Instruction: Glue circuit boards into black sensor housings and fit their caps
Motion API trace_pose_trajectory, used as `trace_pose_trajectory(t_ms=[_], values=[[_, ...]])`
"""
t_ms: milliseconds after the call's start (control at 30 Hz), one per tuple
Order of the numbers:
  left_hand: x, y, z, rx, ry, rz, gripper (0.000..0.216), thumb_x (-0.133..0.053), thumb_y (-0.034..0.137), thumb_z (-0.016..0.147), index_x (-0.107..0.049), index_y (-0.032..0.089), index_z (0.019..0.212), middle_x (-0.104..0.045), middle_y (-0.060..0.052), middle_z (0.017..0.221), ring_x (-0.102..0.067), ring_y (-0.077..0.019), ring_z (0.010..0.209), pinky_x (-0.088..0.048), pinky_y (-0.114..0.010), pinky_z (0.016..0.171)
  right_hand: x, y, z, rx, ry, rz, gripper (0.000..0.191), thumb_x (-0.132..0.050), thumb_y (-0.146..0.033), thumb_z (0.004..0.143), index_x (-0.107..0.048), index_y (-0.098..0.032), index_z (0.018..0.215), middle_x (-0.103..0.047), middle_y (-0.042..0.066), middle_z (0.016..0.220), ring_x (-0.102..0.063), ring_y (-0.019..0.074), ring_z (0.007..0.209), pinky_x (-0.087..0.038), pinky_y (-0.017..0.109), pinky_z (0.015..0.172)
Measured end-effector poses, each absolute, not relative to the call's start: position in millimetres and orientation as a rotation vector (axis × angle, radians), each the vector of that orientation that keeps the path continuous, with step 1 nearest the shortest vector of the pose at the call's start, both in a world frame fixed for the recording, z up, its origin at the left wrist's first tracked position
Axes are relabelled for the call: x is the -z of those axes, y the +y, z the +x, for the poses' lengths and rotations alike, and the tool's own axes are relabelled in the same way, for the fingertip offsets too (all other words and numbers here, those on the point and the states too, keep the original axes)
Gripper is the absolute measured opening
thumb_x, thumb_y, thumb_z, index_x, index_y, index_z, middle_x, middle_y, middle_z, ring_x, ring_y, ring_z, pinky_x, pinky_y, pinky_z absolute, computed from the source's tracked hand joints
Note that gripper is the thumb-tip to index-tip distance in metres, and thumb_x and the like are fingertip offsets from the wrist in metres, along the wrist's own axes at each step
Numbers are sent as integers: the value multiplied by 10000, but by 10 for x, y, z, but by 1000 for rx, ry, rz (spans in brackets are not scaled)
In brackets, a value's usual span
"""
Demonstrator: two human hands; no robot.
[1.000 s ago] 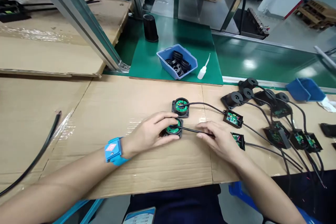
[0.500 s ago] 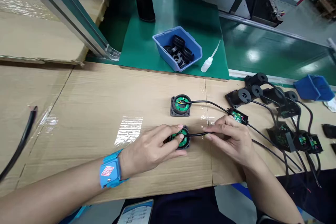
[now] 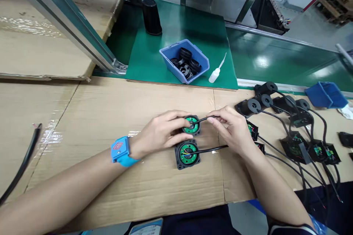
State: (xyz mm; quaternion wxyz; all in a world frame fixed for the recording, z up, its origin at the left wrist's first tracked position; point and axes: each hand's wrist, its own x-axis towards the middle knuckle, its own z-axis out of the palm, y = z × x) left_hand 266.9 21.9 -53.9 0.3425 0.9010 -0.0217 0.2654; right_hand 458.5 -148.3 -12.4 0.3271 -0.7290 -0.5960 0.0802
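Two black square housings with round green circuit boards lie on the cardboard-covered bench. My left hand (image 3: 161,132), with a blue wrist strap, grips the far housing (image 3: 192,125) by its left side. My right hand (image 3: 231,128) pinches the black cable (image 3: 202,119) that leaves that housing. The near housing (image 3: 188,153) lies free just below my hands, its cable (image 3: 212,149) running right under my right wrist.
A blue bin of black rings (image 3: 184,61), a small white squeeze bottle (image 3: 215,73) and a black cup (image 3: 151,16) stand on the green mat behind. Several wired black units (image 3: 292,125) lie at right near another blue bin (image 3: 325,94). A loose black cable (image 3: 24,158) lies at left.
Both hands left the near housing and moved up to the far one. The left hand now holds the far housing and the right hand pinches its cable.
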Motion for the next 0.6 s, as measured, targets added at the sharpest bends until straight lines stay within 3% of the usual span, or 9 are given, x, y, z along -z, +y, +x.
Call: trace_pose_trajectory(t_ms=[133, 233, 367, 467, 600], values=[[510, 121, 2564, -718, -101, 2494, 215, -685, 319, 937, -700, 132, 1043, -669, -131, 1215, -672, -241, 1077, -585, -374, 915, 37, -1511, 4456, 25, -1723, -1835, 117, -666, -205, 950, -736, -152, 1027, -617, 45, 802, -547, 143, 759, -474, 294, 702], [449, 124, 2550, -664, -122, 2580, 236, -643, 346, 964, -719, 130, 1019, -661, -148, 1188, -666, -261, 1028, -583, -401, 847, -5, -1530, 4480, 13, -1750, -1815, 101, -677, -227, 944, -746, -174, 996, -626, 43, 812, -551, 150, 778, -467, 303, 711], [296, 364, 2633, -742, -34, 2507, 236, -563, 345, 1016, -724, 174, 1044, -668, -97, 1184, -640, -226, 1104, -535, -385, 939, 9, -1466, 4780, -366, -1415, -1914, 294, -695, -423, 925, -726, -233, 1147, -685, 48, 1029, -630, 166, 957, -508, 333, 884], [87, 736, 2852, -872, 278, 2640, 225, -578, 344, 1007, -722, 173, 1025, -674, -88, 1122, -626, -238, 1025, -492, -423, 906, 54, -1276, 5131, -428, -1172, -1992, 463, -674, -522, 889, -674, -202, 1224, -674, 68, 1031, -632, 176, 889, -528, 353, 837], [-219, 1161, 3382, -518, 468, 2935, 272, -637, 374, 969, -718, 217, 1175, -623, -86, 1231, -555, -287, 1102, -438, -439, 900, 131, -903, 5500, -374, -1074, -2090, 597, -742, -484, 791, -621, -150, 1271, -636, 93, 1049, -582, 168, 790, -524, 366, 782]])
